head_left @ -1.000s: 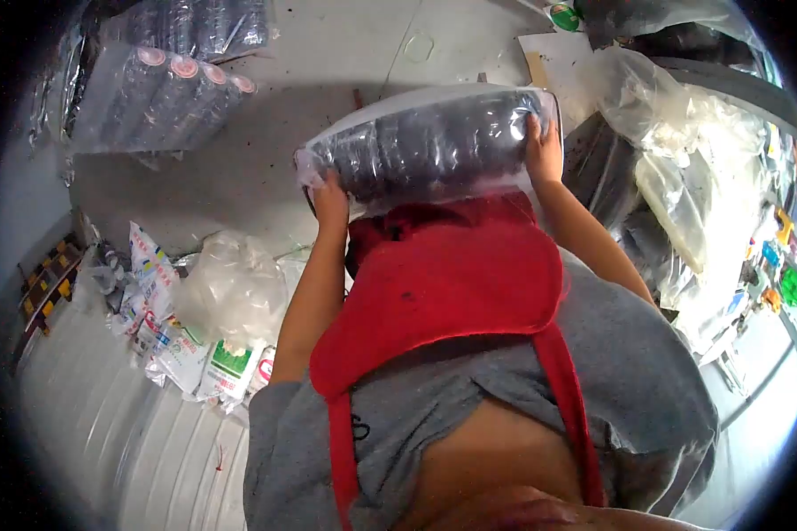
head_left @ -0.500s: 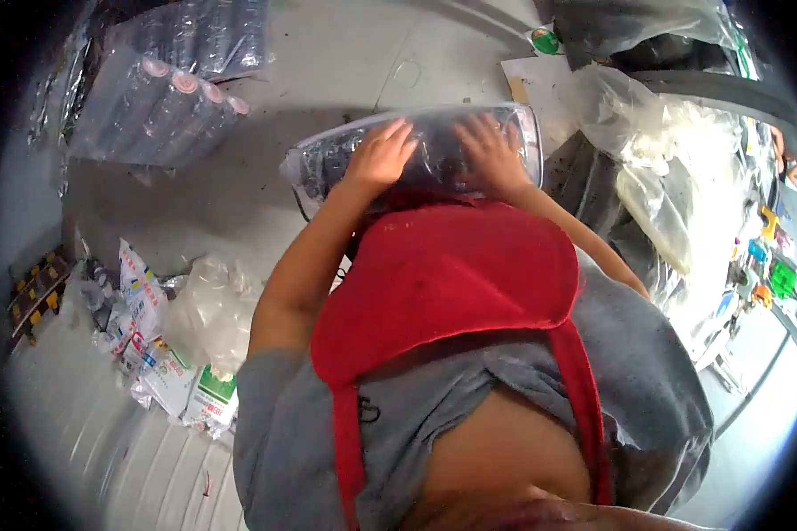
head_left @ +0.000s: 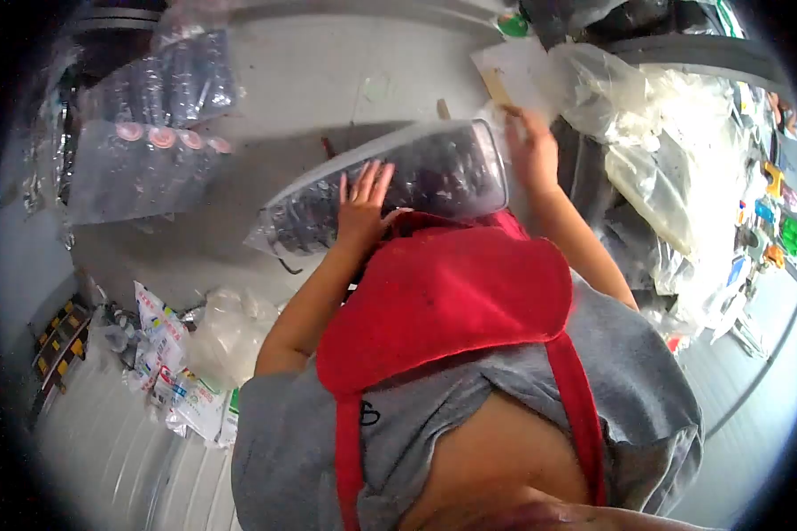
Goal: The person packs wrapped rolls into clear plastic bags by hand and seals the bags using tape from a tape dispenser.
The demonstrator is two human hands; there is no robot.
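Observation:
A bundle of dark items in a clear plastic bag (head_left: pixel 434 173) lies slanted in front of my red apron (head_left: pixel 452 292). My left hand (head_left: pixel 361 208) rests on top of it, fingers spread over the film, toward the bag's left half. Off the bag's right end, my right hand (head_left: pixel 536 155) is raised with thumb and fingers apart and slightly blurred. Its fingertips are close to a white sheet with a tan edge (head_left: pixel 515 71). At the left, the loose bag end narrows to a crumpled point.
Other bagged dark bundles with pink round labels (head_left: pixel 150 173) lie at upper left. Crumpled clear plastic (head_left: pixel 230 332) and printed wrappers (head_left: pixel 159 332) are at lower left, by a black-and-yellow object (head_left: pixel 62 341). Piled plastic bags (head_left: pixel 655 168) fill the right side.
My right hand has left the bag and moved out to the right. My left hand stays on it. The bundle now sits more slanted and farther left, and the view has shifted somewhat.

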